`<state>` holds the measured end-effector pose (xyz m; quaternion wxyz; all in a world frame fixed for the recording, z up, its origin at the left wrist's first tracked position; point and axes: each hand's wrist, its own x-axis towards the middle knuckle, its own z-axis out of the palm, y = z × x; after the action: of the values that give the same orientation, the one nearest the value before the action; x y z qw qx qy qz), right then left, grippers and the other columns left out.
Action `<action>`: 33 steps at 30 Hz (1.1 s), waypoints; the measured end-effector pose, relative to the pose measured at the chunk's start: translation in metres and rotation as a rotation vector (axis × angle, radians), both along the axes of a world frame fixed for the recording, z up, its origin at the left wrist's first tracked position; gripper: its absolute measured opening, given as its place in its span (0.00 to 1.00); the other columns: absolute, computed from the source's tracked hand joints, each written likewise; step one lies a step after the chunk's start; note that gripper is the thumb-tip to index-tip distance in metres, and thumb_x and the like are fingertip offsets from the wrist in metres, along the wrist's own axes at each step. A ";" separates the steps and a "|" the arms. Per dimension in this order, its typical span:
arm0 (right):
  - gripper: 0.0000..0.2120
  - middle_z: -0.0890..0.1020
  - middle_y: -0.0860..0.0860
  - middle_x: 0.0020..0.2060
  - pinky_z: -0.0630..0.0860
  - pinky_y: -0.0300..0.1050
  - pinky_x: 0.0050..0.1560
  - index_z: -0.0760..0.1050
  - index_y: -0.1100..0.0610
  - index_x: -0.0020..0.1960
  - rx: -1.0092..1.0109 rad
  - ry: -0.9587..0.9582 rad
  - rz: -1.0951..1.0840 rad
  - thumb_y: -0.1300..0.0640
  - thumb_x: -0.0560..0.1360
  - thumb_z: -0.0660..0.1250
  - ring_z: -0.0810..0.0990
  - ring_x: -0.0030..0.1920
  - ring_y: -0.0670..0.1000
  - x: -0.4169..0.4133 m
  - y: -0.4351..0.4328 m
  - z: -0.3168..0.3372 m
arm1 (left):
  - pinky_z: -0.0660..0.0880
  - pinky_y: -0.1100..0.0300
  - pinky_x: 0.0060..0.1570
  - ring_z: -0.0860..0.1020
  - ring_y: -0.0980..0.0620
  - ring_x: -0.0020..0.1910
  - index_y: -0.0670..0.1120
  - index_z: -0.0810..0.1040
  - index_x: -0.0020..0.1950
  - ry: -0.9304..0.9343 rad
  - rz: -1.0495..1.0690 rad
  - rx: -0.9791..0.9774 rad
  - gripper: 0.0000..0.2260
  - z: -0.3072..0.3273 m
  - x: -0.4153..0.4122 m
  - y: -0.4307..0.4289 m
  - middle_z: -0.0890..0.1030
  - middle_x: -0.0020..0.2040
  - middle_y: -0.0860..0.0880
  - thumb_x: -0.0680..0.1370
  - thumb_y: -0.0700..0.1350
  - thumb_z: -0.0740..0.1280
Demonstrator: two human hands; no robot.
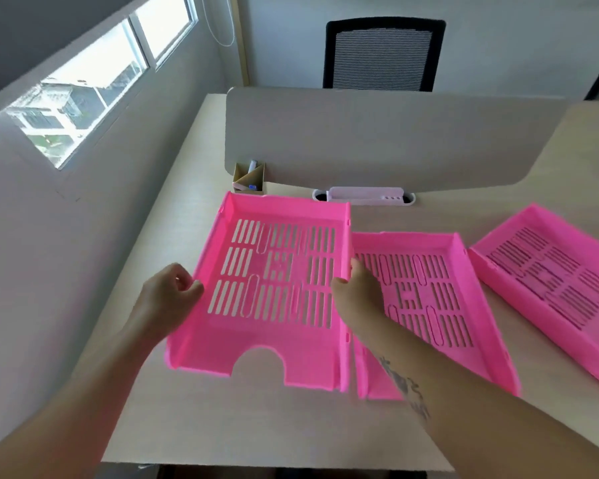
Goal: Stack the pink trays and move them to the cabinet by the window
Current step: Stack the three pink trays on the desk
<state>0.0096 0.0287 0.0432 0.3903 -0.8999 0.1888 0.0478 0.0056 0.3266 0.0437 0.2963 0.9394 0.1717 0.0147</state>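
Observation:
Three pink slotted letter trays are in view over a light wooden desk. The left tray is lifted and tilted, its near edge with a round notch facing me. My left hand grips its left wall and my right hand grips its right wall. The middle tray lies flat on the desk just right of it, partly under my right forearm. The third tray lies angled at the far right, cut off by the frame edge. No cabinet is in view.
A grey divider panel stands across the back of the desk, with a cardboard pen holder and a white cable outlet at its foot. A black mesh chair sits beyond. A window is in the left wall.

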 end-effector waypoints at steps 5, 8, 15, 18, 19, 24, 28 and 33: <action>0.23 0.81 0.60 0.57 0.70 0.41 0.29 0.66 0.60 0.72 -0.017 -0.032 -0.030 0.61 0.77 0.58 0.76 0.34 0.50 0.007 -0.087 0.018 | 0.69 0.61 0.25 0.77 0.53 0.30 0.48 0.75 0.38 -0.010 -0.089 -0.132 0.07 0.009 0.008 -0.086 0.80 0.36 0.49 0.75 0.46 0.70; 0.16 0.80 0.56 0.43 0.68 0.40 0.26 0.71 0.64 0.65 -0.030 -0.053 -0.051 0.62 0.78 0.59 0.74 0.29 0.48 0.007 -0.142 0.023 | 0.70 0.60 0.26 0.77 0.52 0.31 0.47 0.75 0.39 -0.025 -0.131 -0.177 0.07 0.009 0.006 -0.141 0.80 0.36 0.48 0.76 0.45 0.69; 0.19 0.80 0.55 0.44 0.65 0.33 0.20 0.71 0.61 0.69 0.025 -0.064 -0.026 0.62 0.78 0.59 0.74 0.28 0.45 0.000 -0.241 0.017 | 0.71 0.58 0.27 0.75 0.51 0.31 0.45 0.74 0.40 -0.024 -0.137 -0.208 0.07 0.002 -0.011 -0.239 0.80 0.36 0.47 0.77 0.44 0.69; 0.21 0.82 0.56 0.48 0.64 0.30 0.18 0.69 0.59 0.71 0.036 -0.048 -0.001 0.63 0.78 0.58 0.73 0.27 0.45 -0.005 -0.265 0.008 | 0.69 0.59 0.27 0.72 0.51 0.29 0.45 0.73 0.39 -0.007 -0.111 -0.190 0.07 -0.008 -0.022 -0.263 0.79 0.35 0.47 0.76 0.43 0.68; 0.22 0.82 0.57 0.49 0.65 0.31 0.19 0.69 0.59 0.71 0.046 -0.040 0.013 0.63 0.78 0.58 0.73 0.27 0.45 -0.007 -0.270 0.004 | 0.68 0.59 0.26 0.71 0.52 0.29 0.44 0.73 0.39 -0.002 -0.099 -0.183 0.08 -0.012 -0.025 -0.269 0.78 0.34 0.48 0.76 0.42 0.68; 0.19 0.82 0.54 0.46 0.75 0.41 0.27 0.71 0.58 0.69 0.100 0.031 0.044 0.63 0.78 0.57 0.80 0.33 0.48 -0.018 -0.283 -0.008 | 0.68 0.57 0.28 0.70 0.50 0.30 0.41 0.73 0.41 0.047 -0.057 -0.143 0.06 -0.030 -0.040 -0.285 0.79 0.36 0.44 0.77 0.42 0.66; 0.22 0.82 0.50 0.47 0.78 0.43 0.31 0.68 0.52 0.72 0.164 0.052 0.077 0.64 0.79 0.55 0.84 0.40 0.55 -0.030 -0.278 -0.017 | 0.67 0.58 0.26 0.69 0.51 0.29 0.44 0.70 0.40 0.074 -0.029 -0.126 0.08 -0.043 -0.046 -0.284 0.76 0.34 0.48 0.78 0.42 0.65; 0.23 0.82 0.55 0.48 0.79 0.49 0.38 0.60 0.51 0.78 0.176 0.043 0.051 0.58 0.83 0.52 0.82 0.41 0.59 -0.033 -0.279 -0.023 | 0.80 0.48 0.41 0.82 0.45 0.44 0.43 0.75 0.48 0.064 -0.071 -0.274 0.09 -0.044 -0.048 -0.283 0.83 0.45 0.47 0.82 0.48 0.64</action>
<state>-0.0234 -0.2504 0.0201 0.4624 -0.8653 0.1693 0.0933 -0.0427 0.0438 -0.0005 0.4166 0.8956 0.1482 -0.0495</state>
